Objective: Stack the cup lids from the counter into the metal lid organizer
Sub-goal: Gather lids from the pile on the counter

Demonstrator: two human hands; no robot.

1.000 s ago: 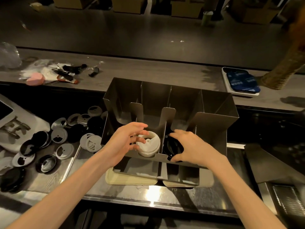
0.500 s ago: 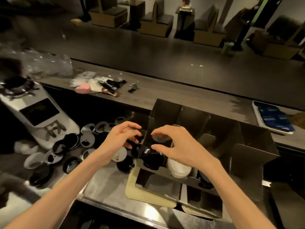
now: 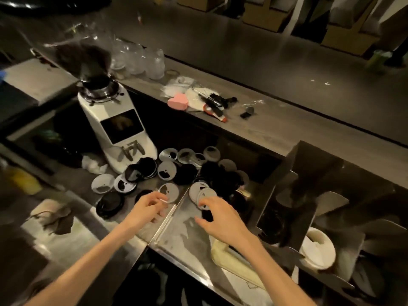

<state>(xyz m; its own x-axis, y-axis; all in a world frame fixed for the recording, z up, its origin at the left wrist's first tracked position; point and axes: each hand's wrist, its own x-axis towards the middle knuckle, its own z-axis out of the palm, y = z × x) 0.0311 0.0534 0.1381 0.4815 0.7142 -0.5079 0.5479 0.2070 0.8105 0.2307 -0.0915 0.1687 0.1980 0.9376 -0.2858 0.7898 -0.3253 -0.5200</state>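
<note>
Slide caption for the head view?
Both hands reach for loose lids beside the metal organizer.

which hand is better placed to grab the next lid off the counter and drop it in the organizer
Probably the right hand: its fingertips are at a white lid at the near edge of the pile, and it lies nearer the metal lid organizer. The left hand reaches another white lid, farther from it.

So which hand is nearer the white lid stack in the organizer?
Right. The right hand hovers over the counter left of the white lid stack; the left hand is farther left, across the counter seam.
</note>
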